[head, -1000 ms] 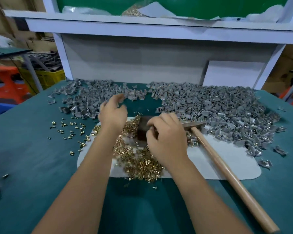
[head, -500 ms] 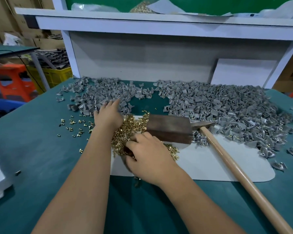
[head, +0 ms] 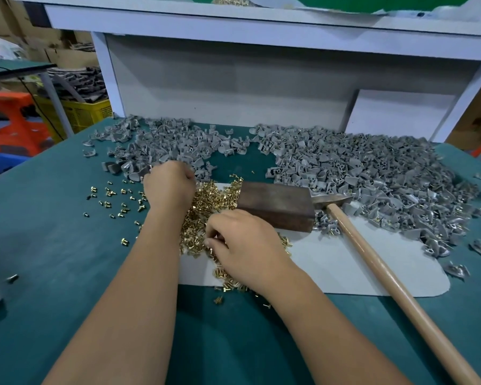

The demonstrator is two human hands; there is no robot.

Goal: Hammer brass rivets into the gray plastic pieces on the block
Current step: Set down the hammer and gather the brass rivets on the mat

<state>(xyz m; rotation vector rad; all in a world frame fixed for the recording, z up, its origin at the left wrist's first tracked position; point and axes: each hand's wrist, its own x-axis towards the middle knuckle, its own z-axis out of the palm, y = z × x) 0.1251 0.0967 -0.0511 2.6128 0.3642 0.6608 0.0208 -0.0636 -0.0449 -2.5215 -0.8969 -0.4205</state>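
A dark wooden block (head: 275, 207) lies on a white mat (head: 331, 262), with nothing on top of it. A heap of brass rivets (head: 206, 201) lies left of the block. My left hand (head: 170, 184) is at the near edge of the left pile of gray plastic pieces (head: 164, 143), fingers curled round a piece there. My right hand (head: 245, 245) rests in the rivets and pinches one between thumb and fingertips. The hammer (head: 386, 276) lies untouched, its head beside the block and its wooden handle running toward the near right.
A larger pile of gray pieces (head: 358, 173) covers the right back of the green table (head: 53, 245). Loose rivets (head: 109, 193) are scattered at left. A white shelf frame (head: 233, 26) overhangs the back. A yellow crate (head: 86, 112) and an orange stool (head: 9, 126) stand beyond the table.
My right hand came off the block and dropped into the rivet heap. My left hand reached to the gray pile's edge and curled its fingers. The hammer has not moved.
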